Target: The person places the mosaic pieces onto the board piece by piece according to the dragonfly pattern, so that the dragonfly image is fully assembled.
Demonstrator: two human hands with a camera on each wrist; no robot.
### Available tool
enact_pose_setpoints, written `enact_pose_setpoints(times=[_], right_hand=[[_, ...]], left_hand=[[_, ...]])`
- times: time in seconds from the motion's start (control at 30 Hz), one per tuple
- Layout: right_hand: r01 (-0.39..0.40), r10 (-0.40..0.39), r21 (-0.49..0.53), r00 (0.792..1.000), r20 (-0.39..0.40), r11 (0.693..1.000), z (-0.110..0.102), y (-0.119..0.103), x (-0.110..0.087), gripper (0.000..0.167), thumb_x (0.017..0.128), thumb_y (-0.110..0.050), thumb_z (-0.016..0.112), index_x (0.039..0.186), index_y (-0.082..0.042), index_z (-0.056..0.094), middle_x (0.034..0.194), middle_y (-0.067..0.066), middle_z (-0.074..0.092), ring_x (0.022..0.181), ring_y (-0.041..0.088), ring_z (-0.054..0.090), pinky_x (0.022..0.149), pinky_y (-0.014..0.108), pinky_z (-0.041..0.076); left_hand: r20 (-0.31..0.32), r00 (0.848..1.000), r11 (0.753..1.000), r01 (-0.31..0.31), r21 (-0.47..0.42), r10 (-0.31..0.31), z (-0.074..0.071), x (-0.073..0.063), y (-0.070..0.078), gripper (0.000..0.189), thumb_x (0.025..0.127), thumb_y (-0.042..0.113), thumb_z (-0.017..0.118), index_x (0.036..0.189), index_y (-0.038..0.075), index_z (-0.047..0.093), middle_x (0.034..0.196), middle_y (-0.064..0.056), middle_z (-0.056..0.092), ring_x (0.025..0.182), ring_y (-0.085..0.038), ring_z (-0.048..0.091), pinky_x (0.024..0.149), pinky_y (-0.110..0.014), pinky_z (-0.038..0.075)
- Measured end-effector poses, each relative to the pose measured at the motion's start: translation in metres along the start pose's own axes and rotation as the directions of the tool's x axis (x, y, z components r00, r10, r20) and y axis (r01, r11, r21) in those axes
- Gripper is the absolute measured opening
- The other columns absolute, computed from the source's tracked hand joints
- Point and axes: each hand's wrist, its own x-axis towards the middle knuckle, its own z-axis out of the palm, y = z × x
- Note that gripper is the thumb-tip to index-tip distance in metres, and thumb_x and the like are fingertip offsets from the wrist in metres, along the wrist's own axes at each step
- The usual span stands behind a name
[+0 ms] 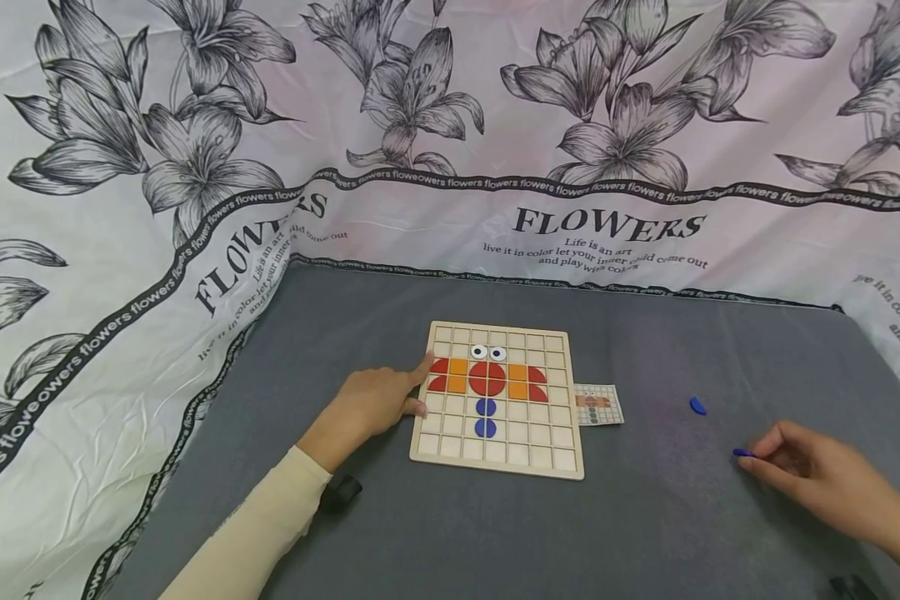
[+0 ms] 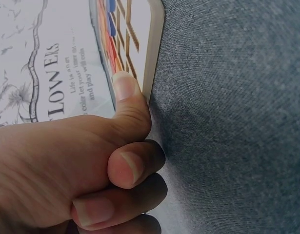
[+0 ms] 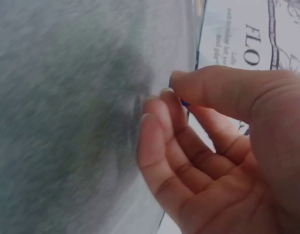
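A square wooden grid board [image 1: 543, 467] lies on the table, with red, orange and blue flat pieces and two eye discs set in its cells. My left hand [image 1: 378, 400] is at its left edge, index finger and thumb spread along the rim. In the left wrist view the thumb [image 2: 125, 87] rests on the frame while the lower fingers curl beneath. Off to the right, my right hand [image 1: 825, 475] pinches a small blue piece [image 1: 742, 452] between thumb and fingertips, mostly covered in the right wrist view. Another blue half-round piece [image 1: 697, 406] lies nearby on the table.
A pattern card [image 1: 603, 404] sticks out from the board's right side, showing a similar picture. Grey cloth [image 1: 645, 517] covers the table. White flower-printed fabric [image 1: 420, 225] stands along the back and left. A small black object [image 1: 341, 493] is beside the left wrist.
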Motion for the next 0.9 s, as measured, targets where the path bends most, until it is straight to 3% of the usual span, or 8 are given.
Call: enact_pose_setpoints(times=[0.27,0.43,0.6,0.7,0.9], right_hand=[[0.146,-0.143,0.015,0.983,-0.114,0.989,-0.003,-0.025,0.011,0.021,0.094,-0.022,0.084,0.088,-0.019,0.064,0.103,0.0,0.072,0.083,-0.007,0.067,0.065,0.021,0.055],[0.287,-0.277,0.047,0.948,-0.157,0.957,-0.004,-0.045,0.018,0.026,0.091,-0.011,0.086,0.087,-0.022,0.063,0.1,-0.005,0.071,0.088,-0.005,0.068,0.071,0.013,0.053],[0.425,-0.413,0.064,0.899,-0.145,0.903,0.002,-0.065,0.028,0.033,0.087,-0.001,0.087,0.097,-0.025,0.066,0.099,-0.011,0.07,0.086,0.001,0.068,0.075,0.012,0.052],[0.48,-0.471,0.061,0.874,-0.123,0.875,0.005,-0.079,0.034,0.033,0.088,-0.005,0.086,0.104,-0.027,0.068,0.097,-0.016,0.069,0.081,0.002,0.066,0.073,0.013,0.051],[0.547,-0.545,0.089,0.837,-0.048,0.832,0.013,-0.106,0.049,0.025,0.093,-0.013,0.084,0.105,-0.033,0.075,0.095,-0.019,0.073,0.078,0.001,0.063,0.069,0.018,0.05]], left_hand=[[-0.001,1.0,1.0,0.002,-0.008,-0.002,0.001,-0.001,-0.001,0.082,0.098,0.049,0.068,0.168,0.024,0.033,0.082,-0.014,0.069,0.075,-0.023,0.061,0.068,-0.043,0.052],[-0.001,1.0,1.0,0.003,-0.016,-0.003,0.0,-0.001,-0.001,0.082,0.099,0.048,0.068,0.168,0.025,0.033,0.079,-0.012,0.067,0.073,-0.023,0.059,0.067,-0.042,0.05],[0.005,1.0,1.0,0.006,-0.012,-0.006,0.0,-0.001,-0.001,0.082,0.099,0.049,0.068,0.169,0.025,0.032,0.087,-0.013,0.072,0.077,-0.023,0.061,0.068,-0.041,0.05],[0.007,1.0,1.0,0.01,-0.008,-0.01,0.001,0.0,-0.002,0.082,0.099,0.049,0.068,0.169,0.025,0.032,0.095,-0.014,0.075,0.08,-0.023,0.063,0.069,-0.041,0.051],[0.014,1.0,1.0,0.017,-0.013,-0.017,0.0,0.0,-0.001,0.083,0.098,0.049,0.069,0.169,0.026,0.032,0.081,-0.01,0.069,0.074,-0.022,0.058,0.065,-0.039,0.047]])
